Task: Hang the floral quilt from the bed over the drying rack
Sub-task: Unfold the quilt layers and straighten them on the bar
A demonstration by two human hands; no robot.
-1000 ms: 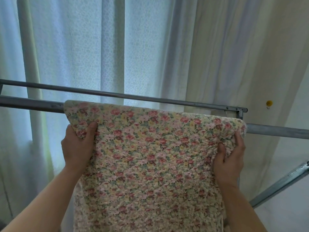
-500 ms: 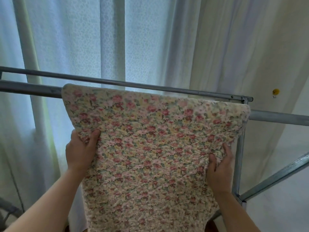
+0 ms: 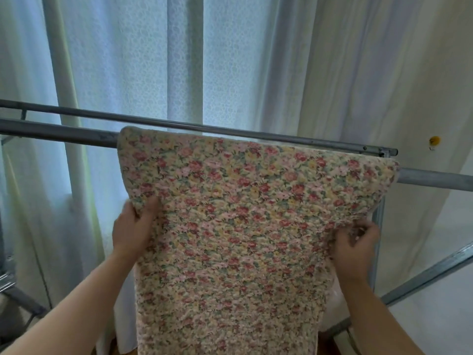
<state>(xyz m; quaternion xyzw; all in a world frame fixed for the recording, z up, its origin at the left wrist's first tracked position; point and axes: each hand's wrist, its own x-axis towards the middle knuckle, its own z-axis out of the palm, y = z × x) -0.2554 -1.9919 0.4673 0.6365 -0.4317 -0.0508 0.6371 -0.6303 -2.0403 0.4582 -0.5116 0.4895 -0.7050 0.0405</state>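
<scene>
The floral quilt (image 3: 245,213), cream with small pink, red and yellow flowers, is draped over the near metal bar of the drying rack (image 3: 58,130) and hangs down toward me. My left hand (image 3: 133,228) pinches its left edge a little below the bar, thumb on the front of the cloth. At the right edge my right hand (image 3: 355,245) grips the quilt with curled fingers, and the fabric bunches there. The quilt's far side behind the bar is hidden.
A second, thinner rack bar (image 3: 230,129) runs just behind the first. A rack upright (image 3: 378,231) and a slanted brace (image 3: 430,272) stand at the right. Pale curtains (image 3: 122,73) hang close behind the rack. Another metal frame (image 3: 10,283) shows at far left.
Both hands have slid down the quilt's side edges, away from the bar. The right hand has gone from flat fingers to a curled grip that gathers the cloth.
</scene>
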